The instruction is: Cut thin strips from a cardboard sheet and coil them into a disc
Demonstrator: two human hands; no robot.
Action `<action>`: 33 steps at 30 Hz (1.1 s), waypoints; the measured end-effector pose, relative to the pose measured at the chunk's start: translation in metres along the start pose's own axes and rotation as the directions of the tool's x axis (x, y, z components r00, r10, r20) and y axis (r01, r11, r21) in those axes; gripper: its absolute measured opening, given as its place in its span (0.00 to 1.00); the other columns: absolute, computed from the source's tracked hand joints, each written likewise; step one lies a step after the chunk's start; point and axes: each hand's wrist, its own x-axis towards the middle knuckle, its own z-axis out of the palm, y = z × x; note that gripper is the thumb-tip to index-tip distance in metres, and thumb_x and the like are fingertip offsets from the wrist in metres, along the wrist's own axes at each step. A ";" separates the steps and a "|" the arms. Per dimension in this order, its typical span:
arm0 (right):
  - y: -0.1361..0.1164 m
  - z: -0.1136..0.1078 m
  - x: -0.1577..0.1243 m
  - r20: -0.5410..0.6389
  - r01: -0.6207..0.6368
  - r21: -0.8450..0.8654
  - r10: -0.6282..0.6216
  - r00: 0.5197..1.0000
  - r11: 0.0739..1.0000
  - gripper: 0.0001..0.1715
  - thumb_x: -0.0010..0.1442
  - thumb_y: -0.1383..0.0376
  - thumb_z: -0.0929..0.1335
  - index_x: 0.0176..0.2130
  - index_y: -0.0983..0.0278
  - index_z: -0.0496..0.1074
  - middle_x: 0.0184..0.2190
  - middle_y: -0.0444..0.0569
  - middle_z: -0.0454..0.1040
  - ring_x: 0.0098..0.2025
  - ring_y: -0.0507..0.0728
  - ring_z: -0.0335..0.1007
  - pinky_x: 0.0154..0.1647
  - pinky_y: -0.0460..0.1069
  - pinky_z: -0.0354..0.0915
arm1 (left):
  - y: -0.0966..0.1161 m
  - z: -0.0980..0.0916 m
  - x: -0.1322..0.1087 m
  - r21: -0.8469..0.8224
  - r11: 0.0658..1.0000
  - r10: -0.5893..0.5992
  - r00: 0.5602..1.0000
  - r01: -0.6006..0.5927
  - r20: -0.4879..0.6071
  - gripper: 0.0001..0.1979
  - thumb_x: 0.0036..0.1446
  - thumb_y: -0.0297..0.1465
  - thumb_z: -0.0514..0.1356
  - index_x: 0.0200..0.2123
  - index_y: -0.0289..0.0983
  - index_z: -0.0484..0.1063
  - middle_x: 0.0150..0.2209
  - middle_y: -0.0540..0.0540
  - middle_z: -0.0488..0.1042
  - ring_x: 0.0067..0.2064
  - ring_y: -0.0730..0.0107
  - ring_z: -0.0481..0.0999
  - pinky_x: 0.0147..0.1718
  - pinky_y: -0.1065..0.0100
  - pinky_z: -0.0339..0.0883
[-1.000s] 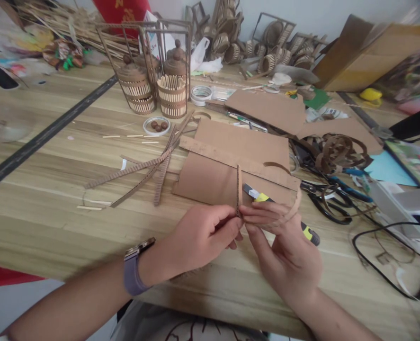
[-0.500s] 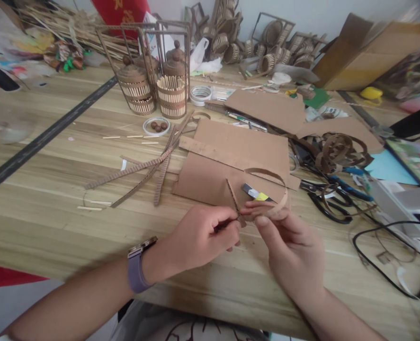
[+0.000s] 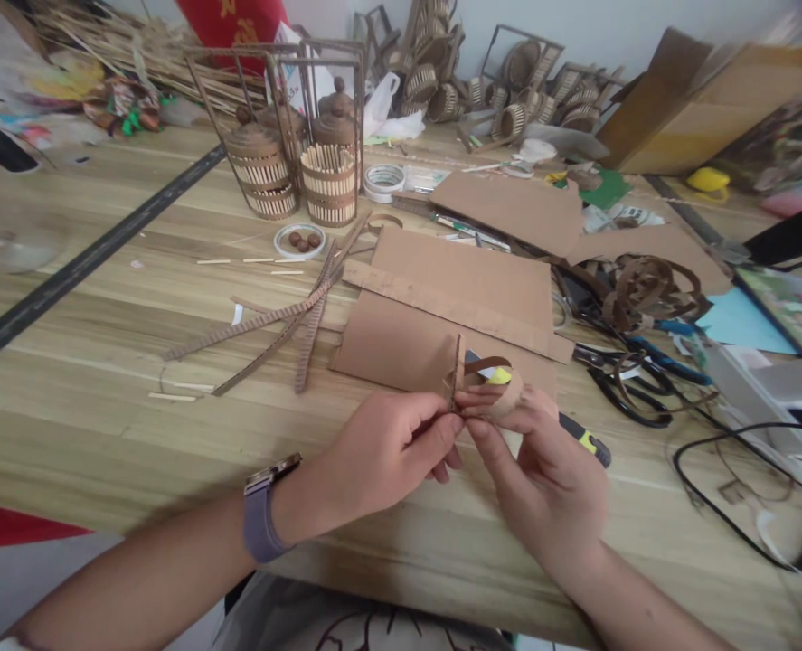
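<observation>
Between my hands is a narrow brown cardboard strip (image 3: 459, 362), one end standing up and another part curling back in a loop over my right fingers. My left hand (image 3: 393, 448) pinches it between thumb and forefinger. Fingertip to fingertip with it, my right hand (image 3: 542, 461) grips the curled part, thumb against fingers. The exact pinch points are partly hidden. Behind and under my right hand lies a utility knife (image 3: 594, 445) with a black and yellow handle. Flat cardboard sheets (image 3: 401, 348) rest just beyond my hands.
Ribbed cardboard strips (image 3: 258, 325) lie to the left. Lidded stick baskets (image 3: 259, 167) stand at the back, near a tape roll (image 3: 298, 241) holding brown balls. To the right are scissors (image 3: 635, 389), coiled strips (image 3: 651, 289) and a black cable (image 3: 685, 452).
My right hand has moved slightly left, against my left fingertips. The strip's loop has become smaller and its free end more upright. More of the knife handle shows.
</observation>
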 end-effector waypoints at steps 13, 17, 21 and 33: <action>-0.006 -0.002 -0.001 -0.025 -0.245 0.310 0.265 0.964 0.919 0.08 0.63 0.68 0.68 0.32 0.58 0.71 0.35 0.45 0.81 0.39 0.57 0.79 0.40 0.53 0.73 | 0.003 -0.002 0.000 -0.042 0.999 0.023 0.999 -0.021 0.049 0.17 0.67 0.35 0.52 0.29 0.34 0.71 0.27 0.46 0.77 0.28 0.73 0.78 0.26 0.75 0.68; -0.004 -0.001 -0.004 -0.034 -0.175 0.225 0.187 0.982 0.959 0.06 0.63 0.69 0.69 0.35 0.57 0.72 0.37 0.46 0.81 0.42 0.58 0.78 0.44 0.56 0.72 | 0.001 -0.002 0.001 -0.129 0.991 -0.012 0.999 0.019 0.053 0.14 0.66 0.37 0.54 0.33 0.34 0.71 0.29 0.46 0.77 0.29 0.73 0.77 0.28 0.74 0.71; 0.002 -0.001 -0.009 -0.015 -0.067 0.123 0.069 0.997 0.990 0.08 0.62 0.71 0.69 0.36 0.57 0.71 0.39 0.46 0.81 0.44 0.59 0.77 0.47 0.59 0.69 | -0.001 -0.002 0.003 -0.216 0.976 -0.027 0.998 0.039 0.061 0.16 0.66 0.41 0.55 0.34 0.34 0.71 0.30 0.47 0.77 0.29 0.74 0.77 0.28 0.75 0.72; 0.000 0.001 -0.006 -0.022 -0.047 0.023 0.048 0.999 0.999 0.07 0.62 0.70 0.69 0.37 0.57 0.72 0.38 0.45 0.81 0.43 0.59 0.77 0.48 0.59 0.67 | -0.001 0.005 0.001 -0.029 1.000 -0.009 1.000 0.009 -0.008 0.16 0.68 0.36 0.50 0.31 0.34 0.70 0.27 0.44 0.78 0.28 0.70 0.79 0.26 0.72 0.71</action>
